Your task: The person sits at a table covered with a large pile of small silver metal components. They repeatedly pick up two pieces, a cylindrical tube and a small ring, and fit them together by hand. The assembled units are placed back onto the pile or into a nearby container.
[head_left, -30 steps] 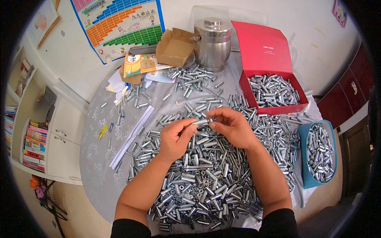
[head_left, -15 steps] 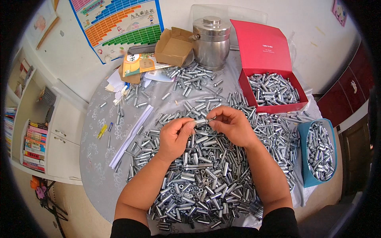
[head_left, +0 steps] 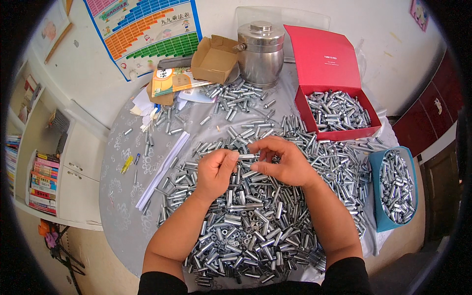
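Round table [head_left: 123,216] draped in silvery patterned cloth, spread wide to take the load. Across it, a heaped mass of short shiny metal sleeves [head_left: 246,231], kept loose and within easy reach. Off to the right, an open red cardboard box [head_left: 339,132] and a blue plastic tub [head_left: 376,206], each part-filled with the same sleeves, apparently for sorted pieces. Above the heap's middle, left hand [head_left: 215,169] and right hand [head_left: 285,160] pinched narrowly on either end of one slim metal tube [head_left: 247,156], held level between the fingertips.

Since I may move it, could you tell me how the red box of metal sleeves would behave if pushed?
The red box is heaped with metal sleeves, so probably heavy, sliding rather than tipping. Its upright lid looks like cardboard and may flex.
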The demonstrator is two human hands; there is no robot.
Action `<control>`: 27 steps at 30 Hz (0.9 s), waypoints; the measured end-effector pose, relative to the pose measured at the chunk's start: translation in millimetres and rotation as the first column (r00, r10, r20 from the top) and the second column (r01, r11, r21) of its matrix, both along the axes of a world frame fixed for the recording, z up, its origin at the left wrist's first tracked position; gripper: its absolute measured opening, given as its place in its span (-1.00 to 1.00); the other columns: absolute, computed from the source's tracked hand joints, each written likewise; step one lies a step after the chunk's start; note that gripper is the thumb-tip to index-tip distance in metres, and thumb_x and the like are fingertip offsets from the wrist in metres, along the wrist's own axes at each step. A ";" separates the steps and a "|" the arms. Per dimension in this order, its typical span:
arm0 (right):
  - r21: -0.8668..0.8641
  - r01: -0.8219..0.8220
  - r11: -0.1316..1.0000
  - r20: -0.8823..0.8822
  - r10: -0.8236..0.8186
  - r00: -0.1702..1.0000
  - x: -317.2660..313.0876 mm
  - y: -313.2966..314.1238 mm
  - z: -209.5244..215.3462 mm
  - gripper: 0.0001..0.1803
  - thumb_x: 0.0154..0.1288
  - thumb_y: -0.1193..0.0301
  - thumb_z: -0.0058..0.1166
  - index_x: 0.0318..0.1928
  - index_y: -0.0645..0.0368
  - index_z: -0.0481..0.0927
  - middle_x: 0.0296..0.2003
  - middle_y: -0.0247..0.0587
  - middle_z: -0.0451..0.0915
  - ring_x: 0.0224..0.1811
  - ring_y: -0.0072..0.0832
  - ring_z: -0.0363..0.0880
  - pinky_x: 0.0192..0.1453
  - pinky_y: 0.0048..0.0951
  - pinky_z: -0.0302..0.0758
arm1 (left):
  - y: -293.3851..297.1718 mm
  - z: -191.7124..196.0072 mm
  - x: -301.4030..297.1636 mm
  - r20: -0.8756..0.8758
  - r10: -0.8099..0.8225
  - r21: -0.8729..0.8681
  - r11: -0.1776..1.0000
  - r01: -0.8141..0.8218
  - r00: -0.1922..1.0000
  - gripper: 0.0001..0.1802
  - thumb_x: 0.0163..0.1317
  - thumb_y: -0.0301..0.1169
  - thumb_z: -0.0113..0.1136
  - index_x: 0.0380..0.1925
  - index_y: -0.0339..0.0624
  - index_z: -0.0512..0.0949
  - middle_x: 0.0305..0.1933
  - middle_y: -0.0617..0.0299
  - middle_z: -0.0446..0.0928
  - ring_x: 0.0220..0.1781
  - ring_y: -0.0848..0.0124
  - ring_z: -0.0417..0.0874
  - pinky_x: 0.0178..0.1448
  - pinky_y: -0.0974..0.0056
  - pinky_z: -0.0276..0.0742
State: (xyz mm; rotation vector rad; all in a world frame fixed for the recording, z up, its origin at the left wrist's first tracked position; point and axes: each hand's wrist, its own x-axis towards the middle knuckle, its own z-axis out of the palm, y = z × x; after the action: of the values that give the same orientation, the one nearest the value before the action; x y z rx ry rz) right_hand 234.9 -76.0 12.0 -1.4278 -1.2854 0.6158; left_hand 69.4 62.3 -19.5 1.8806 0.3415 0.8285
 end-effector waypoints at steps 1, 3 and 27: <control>-0.028 0.000 1.000 -0.020 0.000 1.000 1.3 -0.6 -1.8 -0.67 0.14 0.58 0.28 -0.04 0.18 0.63 -0.23 -0.34 0.58 -0.33 -0.62 0.53 -0.20 -0.56 0.48 | -0.3 -0.1 0.7 0.014 0.005 0.000 1.000 -0.005 1.000 -0.63 0.48 -0.23 0.05 -0.46 -0.25 0.54 -0.58 0.39 0.48 -0.61 0.66 0.35 -0.52 0.48 0.23; -0.084 -0.003 0.996 -0.060 -0.003 0.998 4.9 -1.3 -8.8 -0.65 0.12 0.54 0.33 -0.04 0.19 0.63 -0.27 -0.32 0.59 -0.35 -0.58 0.54 -0.20 -0.54 0.48 | -0.5 -2.5 2.1 0.042 0.015 -0.001 1.000 -0.015 0.999 -0.65 0.48 -0.24 0.05 -0.43 -0.26 0.54 -0.57 0.38 0.48 -0.60 0.66 0.34 -0.51 0.48 0.23; -0.019 0.044 0.999 -0.192 -0.046 0.980 0.8 -2.2 -5.5 -0.94 0.25 0.52 0.19 -0.32 0.26 0.62 -0.46 -0.44 0.58 -0.38 -0.70 0.47 -0.24 -0.57 0.46 | -1.8 3.7 -5.1 0.152 -0.038 -0.349 0.933 0.090 0.988 -0.90 0.33 -0.51 0.19 -0.22 -0.33 0.56 -0.40 0.35 0.55 -0.45 0.69 0.38 -0.37 0.52 0.28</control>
State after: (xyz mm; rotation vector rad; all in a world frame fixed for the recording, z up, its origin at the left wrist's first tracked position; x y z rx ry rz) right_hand 235.7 -78.2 6.5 -1.3702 -1.0960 0.7157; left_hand 64.2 60.5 -15.8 1.4793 0.3155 0.7931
